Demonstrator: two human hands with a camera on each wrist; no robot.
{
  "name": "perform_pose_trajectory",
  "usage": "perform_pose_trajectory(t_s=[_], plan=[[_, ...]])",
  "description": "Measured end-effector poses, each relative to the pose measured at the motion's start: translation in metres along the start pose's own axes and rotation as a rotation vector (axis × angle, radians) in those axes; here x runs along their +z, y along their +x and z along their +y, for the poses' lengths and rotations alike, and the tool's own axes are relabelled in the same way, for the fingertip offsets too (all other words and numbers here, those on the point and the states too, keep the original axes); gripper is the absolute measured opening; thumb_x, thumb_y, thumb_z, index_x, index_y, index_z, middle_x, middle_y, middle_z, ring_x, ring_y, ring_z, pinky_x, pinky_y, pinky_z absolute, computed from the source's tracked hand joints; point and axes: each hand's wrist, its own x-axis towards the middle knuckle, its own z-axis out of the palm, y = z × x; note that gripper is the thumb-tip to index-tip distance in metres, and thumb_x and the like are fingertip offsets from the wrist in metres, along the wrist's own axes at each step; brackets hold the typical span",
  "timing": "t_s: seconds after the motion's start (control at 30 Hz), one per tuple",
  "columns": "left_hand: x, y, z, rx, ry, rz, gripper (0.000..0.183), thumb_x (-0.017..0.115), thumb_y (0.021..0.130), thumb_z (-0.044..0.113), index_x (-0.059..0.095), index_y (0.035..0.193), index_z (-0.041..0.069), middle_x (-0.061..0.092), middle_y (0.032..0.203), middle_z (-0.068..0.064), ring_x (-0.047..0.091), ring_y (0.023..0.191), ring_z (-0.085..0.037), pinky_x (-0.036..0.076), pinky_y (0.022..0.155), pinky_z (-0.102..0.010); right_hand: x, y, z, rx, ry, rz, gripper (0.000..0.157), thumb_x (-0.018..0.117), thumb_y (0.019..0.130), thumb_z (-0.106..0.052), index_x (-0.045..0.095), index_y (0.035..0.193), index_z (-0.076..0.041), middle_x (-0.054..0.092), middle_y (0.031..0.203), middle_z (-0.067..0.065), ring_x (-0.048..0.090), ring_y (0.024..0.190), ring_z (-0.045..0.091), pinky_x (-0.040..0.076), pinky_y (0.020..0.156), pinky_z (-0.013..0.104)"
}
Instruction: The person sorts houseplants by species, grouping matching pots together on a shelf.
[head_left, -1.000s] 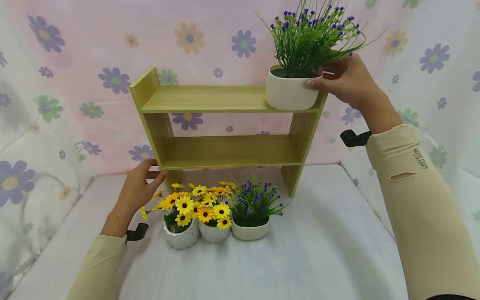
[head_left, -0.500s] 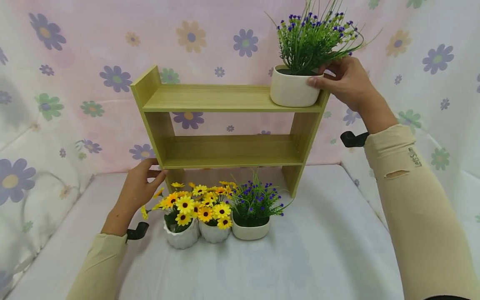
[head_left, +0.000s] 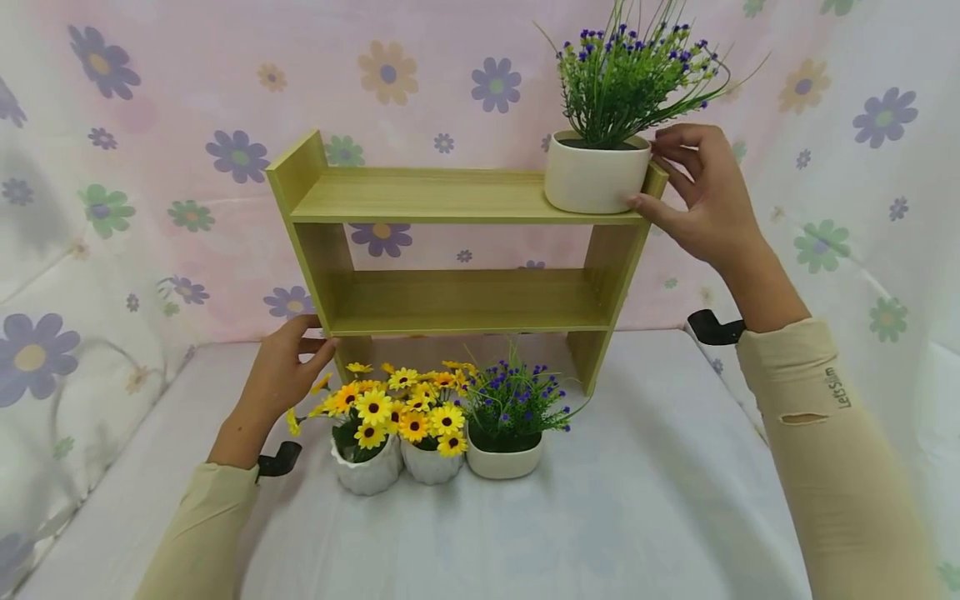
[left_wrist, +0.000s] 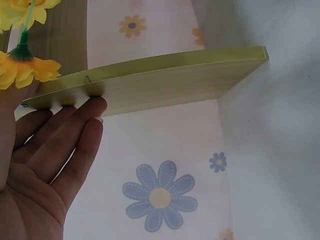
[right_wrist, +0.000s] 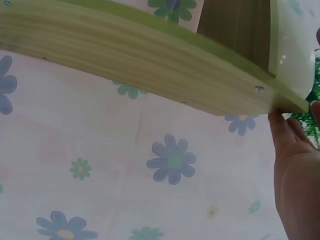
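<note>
Bumping the white planter (head_left: 594,178) at the top right end of the wooden shelf (head_left: 427,196) with the right hand's (head_left: 708,200) relaxed, ungripping fingers risks toppling it, while the left hand's (head_left: 276,373) straight fingers press the shelf's left side.

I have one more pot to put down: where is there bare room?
Free: the top board left of the upper purple-flowered pot; the middle board between the side panels; the table right of the lower purple-flowered pot.
Crowded: the top board's right end, by the right hand, and where the yellow-flowered pots stand, near the left hand.
</note>
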Motion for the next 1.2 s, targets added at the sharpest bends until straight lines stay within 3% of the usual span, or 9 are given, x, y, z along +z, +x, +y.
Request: perform_pose_trajectory(t_s=[0.13, 0.3, 0.47, 0.6, 0.73, 0.87, 0.97, 1.07, 1.2], plan=[[0.000, -0.001, 0.001, -0.002, -0.003, -0.001, 0.045, 0.066, 0.098, 0.025, 0.051, 0.138, 0.009, 0.059, 0.132, -0.012, 0.068, 0.108, -0.035, 0.058, 0.083, -0.055, 0.007, -0.032, -0.009, -0.099, -0.024, 0.011, 0.060, 0.077, 0.081, 0.006, 0.041, 0.129, 0.012, 0.040, 0.139, 0.015, 0.046, 0.135, 0.031, 0.037, 0.115, 0.037], [-0.001, 0.000, 0.002, -0.002, -0.008, -0.006, 0.046, 0.065, 0.099, 0.029, 0.051, 0.138, 0.010, 0.059, 0.132, -0.012, 0.068, 0.108, -0.035, 0.058, 0.083, -0.055, 0.018, -0.076, 0.000, -0.187, -0.014, 0.016, 0.057, 0.074, 0.079, 0.012, 0.042, 0.125, 0.021, 0.039, 0.136, 0.034, 0.046, 0.131, 0.041, 0.040, 0.113, 0.040], [-0.001, 0.000, 0.002, -0.005, -0.007, -0.008, 0.046, 0.065, 0.099, 0.027, 0.050, 0.139, 0.010, 0.059, 0.133, -0.012, 0.068, 0.108, -0.035, 0.058, 0.084, -0.055, 0.038, -0.110, 0.018, -0.188, -0.025, 0.058, 0.052, 0.070, 0.073, 0.023, 0.049, 0.120, 0.021, 0.044, 0.127, 0.037, 0.048, 0.122, 0.043, 0.047, 0.107, 0.040], [-0.001, 0.000, 0.003, -0.009, -0.008, -0.009, 0.047, 0.064, 0.099, 0.028, 0.050, 0.140, 0.010, 0.058, 0.134, -0.012, 0.068, 0.109, -0.035, 0.058, 0.084, -0.055, 0.053, -0.129, 0.035, -0.168, -0.051, 0.096, 0.046, 0.071, 0.072, 0.022, 0.054, 0.115, 0.019, 0.052, 0.119, 0.033, 0.053, 0.115, 0.038, 0.053, 0.098, 0.033], [-0.001, -0.001, 0.004, -0.013, -0.002, -0.002, 0.048, 0.064, 0.099, 0.028, 0.050, 0.140, 0.009, 0.058, 0.134, -0.012, 0.067, 0.109, -0.037, 0.058, 0.084, -0.055, 0.065, -0.141, 0.051, -0.164, -0.012, 0.058, 0.040, 0.070, 0.074, 0.022, 0.056, 0.111, 0.017, 0.058, 0.109, 0.030, 0.057, 0.101, 0.038, 0.055, 0.085, 0.031], [0.000, -0.001, 0.004, -0.007, 0.001, 0.011, 0.048, 0.065, 0.099, 0.025, 0.049, 0.141, 0.009, 0.057, 0.134, -0.013, 0.068, 0.108, -0.038, 0.057, 0.084, -0.056, 0.078, -0.149, 0.062, -0.135, 0.021, -0.071, 0.029, 0.069, 0.078, 0.020, 0.060, 0.104, 0.011, 0.065, 0.094, 0.020, 0.063, 0.084, 0.029, 0.056, 0.074, 0.030], [0.001, -0.001, 0.004, 0.001, 0.000, 0.018, 0.047, 0.065, 0.099, 0.024, 0.049, 0.140, 0.008, 0.057, 0.135, -0.014, 0.068, 0.107, -0.038, 0.057, 0.084, -0.056, 0.090, -0.158, 0.073, -0.097, 0.044, -0.253, 0.021, 0.071, 0.082, 0.014, 0.066, 0.099, 0.003, 0.069, 0.089, 0.012, 0.065, 0.079, 0.021, 0.058, 0.071, 0.033], [0.001, -0.002, 0.003, 0.006, 0.002, 0.023, 0.047, 0.065, 0.099, 0.027, 0.050, 0.139, 0.007, 0.057, 0.135, -0.014, 0.068, 0.107, -0.038, 0.057, 0.084, -0.057, 0.105, -0.169, 0.090, -0.062, 0.062, -0.447, 0.022, 0.073, 0.085, 0.006, 0.068, 0.103, -0.005, 0.069, 0.099, 0.007, 0.066, 0.089, 0.020, 0.058, 0.076, 0.038], [0.001, -0.001, 0.005, 0.000, 0.007, 0.013, 0.049, 0.063, 0.099, 0.032, 0.049, 0.140, 0.007, 0.056, 0.136, -0.015, 0.068, 0.107, -0.039, 0.057, 0.084, -0.057, 0.120, -0.184, 0.104, 0.037, 0.035, -0.631, 0.051, 0.080, 0.083, -0.008, 0.060, 0.130, -0.009, 0.060, 0.130, 0.007, 0.059, 0.118, 0.024, 0.054, 0.095, 0.045]])
